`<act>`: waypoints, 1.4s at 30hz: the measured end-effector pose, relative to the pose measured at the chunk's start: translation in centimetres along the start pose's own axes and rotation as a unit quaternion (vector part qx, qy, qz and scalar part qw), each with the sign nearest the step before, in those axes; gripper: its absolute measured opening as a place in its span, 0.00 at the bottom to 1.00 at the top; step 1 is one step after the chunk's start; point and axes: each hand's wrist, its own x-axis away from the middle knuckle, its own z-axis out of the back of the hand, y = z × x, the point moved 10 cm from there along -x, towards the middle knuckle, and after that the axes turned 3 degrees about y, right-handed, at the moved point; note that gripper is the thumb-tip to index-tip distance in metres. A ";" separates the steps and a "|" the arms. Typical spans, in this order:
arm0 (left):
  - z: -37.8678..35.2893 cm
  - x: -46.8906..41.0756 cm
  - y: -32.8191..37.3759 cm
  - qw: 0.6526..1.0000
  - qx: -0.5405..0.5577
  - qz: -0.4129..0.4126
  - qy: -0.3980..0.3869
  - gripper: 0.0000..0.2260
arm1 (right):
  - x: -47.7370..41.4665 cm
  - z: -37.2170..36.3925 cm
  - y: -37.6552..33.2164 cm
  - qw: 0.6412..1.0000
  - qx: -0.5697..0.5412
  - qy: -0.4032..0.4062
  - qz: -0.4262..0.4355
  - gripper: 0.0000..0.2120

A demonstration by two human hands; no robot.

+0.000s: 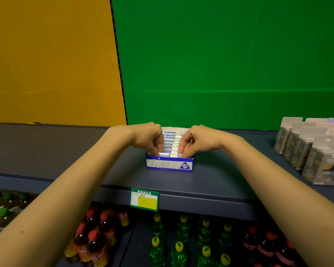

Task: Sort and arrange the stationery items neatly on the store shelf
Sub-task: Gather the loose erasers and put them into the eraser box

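A blue-and-white open display box (169,165) marked "2B" stands on the dark shelf (85,160), near its middle. It holds several small blue-and-white packs (169,140) in a row. Both hands reach into its front end. My left hand (149,138) pinches the front pack (164,154) at the left side. My right hand (193,142) has its fingertips on a pack at the right side of the front row. The fingers hide the packs' ends.
Grey hanging-tab boxes (308,151) stand in rows at the shelf's right end. A green price tag (144,199) clips to the shelf's front edge. Below it stand bottles with red caps (96,234) and green bottles with yellow caps (179,247). Orange and green panels back the shelf.
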 end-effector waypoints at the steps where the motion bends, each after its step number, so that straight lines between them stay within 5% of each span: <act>1: -0.1 -0.1 0.2 1.000 -0.014 -0.003 -0.005 0.08 | 0.0 0.0 0.1 1.000 -0.004 0.004 0.001 0.07; 12: 0.8 1.3 0.9 0.981 -0.140 -0.039 0.126 0.08 | -0.1 0.0 0.3 1.000 -0.011 0.009 0.005 0.06; 19: -0.3 3.4 0.2 0.995 0.017 -0.036 0.090 0.17 | 0.4 0.4 -0.5 1.000 0.012 0.022 0.017 0.07; 24: -1.5 4.7 0.0 0.994 -0.033 -0.026 0.102 0.24 | 1.6 0.7 -1.1 0.994 0.083 0.058 0.047 0.05; 28: -1.2 4.4 -0.4 0.986 0.030 -0.008 0.161 0.19 | 2.8 -0.1 -1.8 0.980 0.166 0.071 0.088 0.18; 33: -3.9 2.7 0.2 0.996 0.011 0.002 0.083 0.22 | 3.8 -4.0 -1.0 0.984 0.169 -0.038 0.039 0.27; 42: -3.6 1.6 -0.1 0.997 -0.006 0.023 0.076 0.24 | 4.4 -3.6 -0.6 0.989 0.147 -0.012 0.023 0.25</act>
